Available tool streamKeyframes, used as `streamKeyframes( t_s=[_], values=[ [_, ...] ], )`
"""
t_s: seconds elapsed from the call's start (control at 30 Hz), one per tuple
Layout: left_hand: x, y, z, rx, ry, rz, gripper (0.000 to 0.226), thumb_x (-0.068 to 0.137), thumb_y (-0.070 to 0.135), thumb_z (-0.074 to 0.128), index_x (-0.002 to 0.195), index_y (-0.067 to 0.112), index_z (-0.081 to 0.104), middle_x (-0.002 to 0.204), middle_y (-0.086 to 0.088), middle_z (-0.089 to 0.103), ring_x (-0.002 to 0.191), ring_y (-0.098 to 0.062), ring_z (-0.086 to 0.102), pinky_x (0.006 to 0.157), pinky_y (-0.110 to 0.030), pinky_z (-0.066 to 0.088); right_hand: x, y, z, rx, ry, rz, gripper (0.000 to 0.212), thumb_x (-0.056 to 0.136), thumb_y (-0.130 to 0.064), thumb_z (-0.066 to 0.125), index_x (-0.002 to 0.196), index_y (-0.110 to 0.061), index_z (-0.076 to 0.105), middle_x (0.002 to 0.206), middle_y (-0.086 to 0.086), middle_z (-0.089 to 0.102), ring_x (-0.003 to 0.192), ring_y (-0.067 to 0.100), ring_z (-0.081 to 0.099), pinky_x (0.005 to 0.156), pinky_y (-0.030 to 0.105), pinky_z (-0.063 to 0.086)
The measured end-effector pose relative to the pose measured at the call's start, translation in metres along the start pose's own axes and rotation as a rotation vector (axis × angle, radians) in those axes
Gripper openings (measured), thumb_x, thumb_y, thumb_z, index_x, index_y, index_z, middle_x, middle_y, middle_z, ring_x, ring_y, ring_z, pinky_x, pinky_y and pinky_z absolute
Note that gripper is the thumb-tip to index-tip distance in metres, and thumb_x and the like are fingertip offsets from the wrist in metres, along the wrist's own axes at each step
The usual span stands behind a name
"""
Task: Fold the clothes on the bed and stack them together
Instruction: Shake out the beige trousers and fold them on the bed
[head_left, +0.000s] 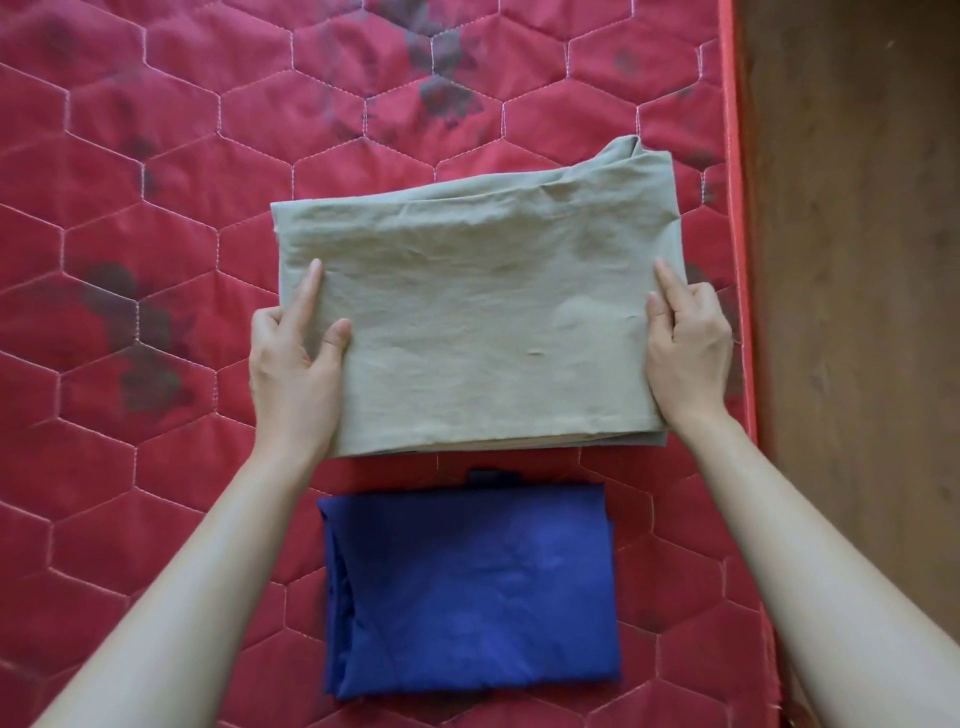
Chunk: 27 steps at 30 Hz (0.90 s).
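Note:
A folded khaki garment (478, 312) lies as a thick rectangle on the red quilted mattress (156, 208), its far right corner bunched up. My left hand (293, 358) grips its left edge, thumb and forefinger on top and the other fingers underneath. My right hand (688, 348) grips its right edge the same way. A folded blue garment (472, 587) lies flat just in front of the khaki one, nearer to me, with a small gap of mattress between them. Neither hand touches the blue garment.
The mattress has dark stains at the back and left. Its orange piped right edge (740, 260) runs just past my right hand, with brown wooden floor (857, 260) beyond it.

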<state>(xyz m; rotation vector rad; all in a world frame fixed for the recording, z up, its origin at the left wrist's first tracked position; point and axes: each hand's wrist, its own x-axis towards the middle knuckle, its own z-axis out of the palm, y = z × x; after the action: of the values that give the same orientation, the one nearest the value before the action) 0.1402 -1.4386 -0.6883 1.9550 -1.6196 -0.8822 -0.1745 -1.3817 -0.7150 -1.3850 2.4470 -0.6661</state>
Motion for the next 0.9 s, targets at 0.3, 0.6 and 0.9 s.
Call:
streamKeyframes(
  t_s=[0.3, 0.6, 0.9],
  values=[
    [-0.005, 0.015, 0.005, 0.524, 0.116, 0.253, 0.06, 0.092, 0.021, 0.057, 0.148, 0.021, 0.035, 0.156, -0.019, 0.02, 0.143, -0.037, 0.019, 0.111, -0.053, 0.023, -0.008, -0.025, -0.008, -0.393, -0.03, -0.032, 0.048, 0.098, -0.036, 0.044, 0.143, -0.018, 0.044, 0.145, 0.018, 0.037, 0.131, 0.034, 0.038, 0.101, 0.048, 0.036],
    [-0.012, 0.003, 0.054, 0.778, -0.123, 0.419, 0.059, 0.099, 0.048, 0.025, 0.154, 0.029, 0.015, 0.163, 0.0, 0.003, 0.15, -0.021, 0.0, 0.118, -0.053, -0.004, -0.047, -0.07, 0.065, -0.36, -0.299, -0.25, 0.056, 0.101, -0.046, 0.026, 0.154, -0.03, 0.014, 0.163, 0.005, 0.004, 0.15, 0.022, 0.0, 0.12, 0.049, -0.002],
    [0.01, -0.004, 0.048, 0.795, -0.064, 0.41, 0.064, 0.098, 0.048, 0.02, 0.155, 0.023, 0.005, 0.163, -0.002, -0.007, 0.149, -0.024, -0.011, 0.118, -0.055, -0.004, -0.051, -0.028, 0.028, -0.528, -0.221, 0.186, 0.064, 0.101, -0.041, 0.026, 0.155, -0.011, 0.006, 0.161, 0.018, -0.003, 0.149, 0.033, -0.003, 0.119, 0.053, 0.002]
  ],
)
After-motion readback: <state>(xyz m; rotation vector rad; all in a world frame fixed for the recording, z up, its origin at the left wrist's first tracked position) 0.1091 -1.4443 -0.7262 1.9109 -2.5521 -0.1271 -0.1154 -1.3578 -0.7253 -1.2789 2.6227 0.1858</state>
